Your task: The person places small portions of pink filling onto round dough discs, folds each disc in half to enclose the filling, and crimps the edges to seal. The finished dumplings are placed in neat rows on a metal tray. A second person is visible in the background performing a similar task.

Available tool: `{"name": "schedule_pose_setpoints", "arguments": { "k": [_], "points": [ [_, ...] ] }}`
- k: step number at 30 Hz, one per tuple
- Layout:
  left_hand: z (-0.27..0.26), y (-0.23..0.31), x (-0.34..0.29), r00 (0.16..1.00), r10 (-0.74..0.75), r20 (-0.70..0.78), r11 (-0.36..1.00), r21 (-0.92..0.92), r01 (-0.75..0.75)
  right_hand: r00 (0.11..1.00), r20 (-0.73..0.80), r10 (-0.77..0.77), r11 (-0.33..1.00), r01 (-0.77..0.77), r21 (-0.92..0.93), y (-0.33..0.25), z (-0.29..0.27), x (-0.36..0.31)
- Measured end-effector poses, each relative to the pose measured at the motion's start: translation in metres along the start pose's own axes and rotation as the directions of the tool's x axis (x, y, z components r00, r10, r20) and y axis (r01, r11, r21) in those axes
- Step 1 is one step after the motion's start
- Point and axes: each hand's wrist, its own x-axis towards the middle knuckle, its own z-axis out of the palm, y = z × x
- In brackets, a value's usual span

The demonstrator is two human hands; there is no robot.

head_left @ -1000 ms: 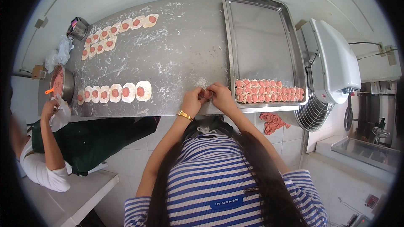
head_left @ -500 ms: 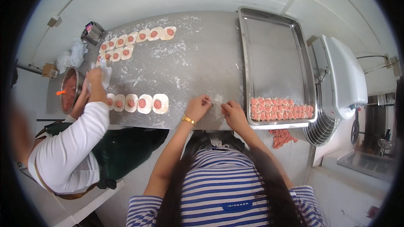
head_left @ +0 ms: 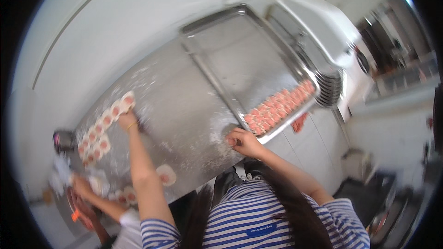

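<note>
My left hand (head_left: 128,119) reaches to the far row of dough wrappers, its fingers closed at the edge of the end dough wrapper (head_left: 127,101), which bears a round dab of pink meat. Blur hides the exact fingertips. By the near corner of a large metal tray (head_left: 208,76), my right hand (head_left: 247,143) is curled around a small meat-filled dumpling (head_left: 231,141), mostly covered by the fingers. Rows of pink-topped dumplings (head_left: 277,110) fill the tray's near end. Another wrapper with meat (head_left: 166,175) lies near the table's front edge.
At the left, a co-worker's hand (head_left: 82,186) is beside a bowl of meat (head_left: 74,203) with an orange-handled tool (head_left: 75,215). A metal container (head_left: 63,141) stands at the far left. Flour dusts the metal table (head_left: 170,101). Beyond the tray is a white machine (head_left: 318,27).
The view has turned, so the scene appears tilted. My left hand has left my right hand's side and stretched to the far wrapper row. My right hand stays near the tray corner with the dumpling.
</note>
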Motion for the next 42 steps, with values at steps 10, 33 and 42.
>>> {"name": "schedule_pose_setpoints", "arguments": {
  "k": [10,33,42],
  "points": [
    [0.027,-0.024,0.021,0.766,-0.388,0.513,0.12,-0.796,0.593,0.869,-0.461,0.179,0.978,-0.108,0.176,0.048,-0.192,-0.024],
    [-0.096,0.113,-0.291,0.659,-0.025,0.752,-0.571,-0.551,0.609,0.92,0.345,-0.187,0.909,0.295,-0.293,0.152,-0.286,0.044],
    [-0.095,0.178,-0.317,0.634,-0.123,0.763,-0.428,-0.617,0.66,0.923,0.35,-0.16,0.949,0.242,-0.202,0.157,-0.291,0.046]
  ]
}}
